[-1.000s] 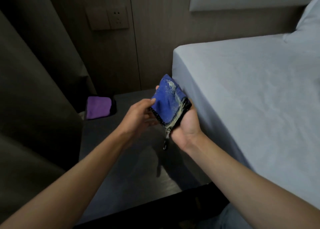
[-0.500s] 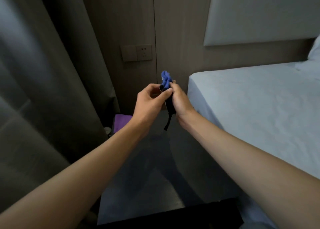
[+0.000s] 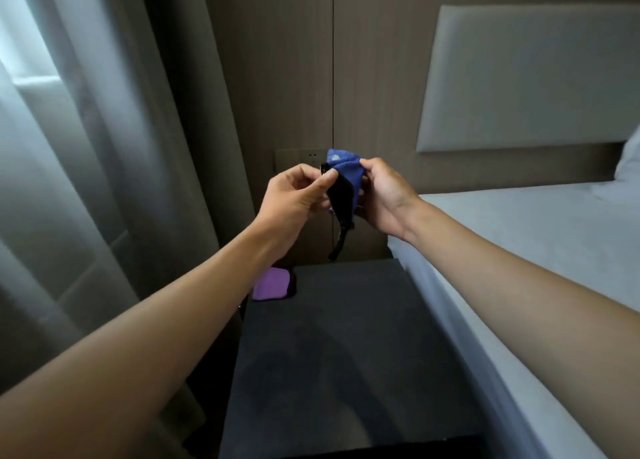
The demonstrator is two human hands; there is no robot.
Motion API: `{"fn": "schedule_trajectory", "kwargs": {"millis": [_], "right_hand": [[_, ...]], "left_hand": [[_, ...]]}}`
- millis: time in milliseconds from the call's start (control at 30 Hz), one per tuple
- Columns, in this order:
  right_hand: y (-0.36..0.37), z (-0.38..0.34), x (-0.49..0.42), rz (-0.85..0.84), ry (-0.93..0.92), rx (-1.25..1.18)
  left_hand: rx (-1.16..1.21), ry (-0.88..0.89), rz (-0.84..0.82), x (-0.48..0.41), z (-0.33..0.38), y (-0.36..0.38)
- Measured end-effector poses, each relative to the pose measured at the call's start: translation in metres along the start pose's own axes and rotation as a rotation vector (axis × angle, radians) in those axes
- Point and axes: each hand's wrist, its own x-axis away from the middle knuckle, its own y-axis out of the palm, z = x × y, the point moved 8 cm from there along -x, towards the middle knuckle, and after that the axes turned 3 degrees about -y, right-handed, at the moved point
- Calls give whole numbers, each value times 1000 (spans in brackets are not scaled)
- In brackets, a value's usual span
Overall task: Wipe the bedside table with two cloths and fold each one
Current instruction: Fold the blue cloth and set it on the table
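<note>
A blue cloth point(image 3: 343, 167) with a black edge and a dangling black loop is held in the air above the dark bedside table point(image 3: 346, 347). My left hand point(image 3: 294, 202) pinches its left edge between thumb and forefinger. My right hand point(image 3: 384, 195) grips its right side, and the cloth is bunched between the two hands. A folded purple cloth point(image 3: 272, 283) lies at the table's far left corner, partly behind my left forearm.
A bed point(image 3: 540, 250) with a pale sheet runs along the table's right side, with a padded headboard point(image 3: 526, 77) above. Grey curtains point(image 3: 86, 146) hang at the left. A wall socket point(image 3: 304, 157) sits on the wood panel behind the hands.
Both hands have risen with the blue cloth and moved slightly apart, spreading it between them. The view has tilted up, showing more wall and headboard.
</note>
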Motion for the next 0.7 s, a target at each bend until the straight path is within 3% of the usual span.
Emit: {"fn": "schedule_trajectory", "kwargs": {"millis": [333,567,700], "right_hand": [[37,-68,34,-50,-117,-65],[51,-97,52,-70,-168,82],[47,-107,57,-62,-186,46]], "left_hand": [[123,27,-73,10,60,10],[137,-105,78,25,84,9],[108,-17,198,29,98,3]]}}
